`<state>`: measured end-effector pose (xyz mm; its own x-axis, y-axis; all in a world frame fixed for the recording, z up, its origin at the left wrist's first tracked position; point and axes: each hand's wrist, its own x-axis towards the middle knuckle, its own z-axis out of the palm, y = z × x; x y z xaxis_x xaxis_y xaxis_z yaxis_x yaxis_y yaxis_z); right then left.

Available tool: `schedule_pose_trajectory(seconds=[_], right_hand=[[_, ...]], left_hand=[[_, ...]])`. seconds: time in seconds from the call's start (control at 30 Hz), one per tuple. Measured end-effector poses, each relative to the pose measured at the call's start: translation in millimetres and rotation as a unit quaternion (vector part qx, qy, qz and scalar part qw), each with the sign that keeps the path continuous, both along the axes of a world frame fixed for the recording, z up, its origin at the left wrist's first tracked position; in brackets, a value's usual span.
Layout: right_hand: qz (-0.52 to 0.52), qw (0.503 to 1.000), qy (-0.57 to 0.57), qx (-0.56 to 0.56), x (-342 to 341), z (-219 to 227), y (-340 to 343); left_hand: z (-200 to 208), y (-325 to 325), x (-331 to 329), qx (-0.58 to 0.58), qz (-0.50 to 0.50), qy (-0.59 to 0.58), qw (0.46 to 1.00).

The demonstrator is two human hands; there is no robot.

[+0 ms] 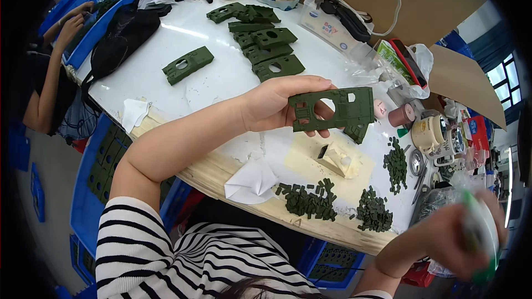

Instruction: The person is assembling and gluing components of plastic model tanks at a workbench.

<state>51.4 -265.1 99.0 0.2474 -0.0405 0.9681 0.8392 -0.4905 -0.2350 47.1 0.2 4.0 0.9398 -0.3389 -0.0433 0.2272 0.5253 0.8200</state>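
My left hand [266,102] grips a dark green plastic toy tank hull [357,108] by its left end, over the middle of the table. The hull has a large round hole and smaller square openings. Off the table's right edge, my right hand [446,241] is blurred by motion and closed around a white-and-green object [483,224], perhaps a bottle. Below the held hull stands a small cream-coloured block [339,160] on a patch of tape. Small green pieces lie in a front pile [310,202], a second pile [375,210] and a third pile [395,165].
More green hulls [271,50] lie heaped at the back, with a single hull [188,65] to their left. White paper [252,181] lies at the front edge. Mugs [428,133], a tape roll [415,161] and tweezers crowd the right. Another person's arm [50,77] reaches in at far left.
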Motion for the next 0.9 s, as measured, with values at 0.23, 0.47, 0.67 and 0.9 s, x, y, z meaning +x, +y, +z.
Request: schedule_pose_trajectory(seconds=[0.23, 0.47, 0.67, 0.9], right_hand=[[0.466, 0.77, 0.406, 0.158, 41, -61, 13], [0.521, 0.684, 0.471, 0.197, 30, -83, 14], [0.543, 0.648, 0.494, 0.201, 28, -87, 23], [0.509, 0.667, 0.487, 0.241, 28, -97, 18]], left_hand=[[2, -9, -11, 0.03, -0.031, 0.01, 0.999], [4, -15, -12, 0.053, -0.025, 0.043, 0.997], [8, -16, -13, 0.042, 0.032, 0.087, 0.995], [0, -15, -10, -0.037, -0.006, -0.048, 0.998]])
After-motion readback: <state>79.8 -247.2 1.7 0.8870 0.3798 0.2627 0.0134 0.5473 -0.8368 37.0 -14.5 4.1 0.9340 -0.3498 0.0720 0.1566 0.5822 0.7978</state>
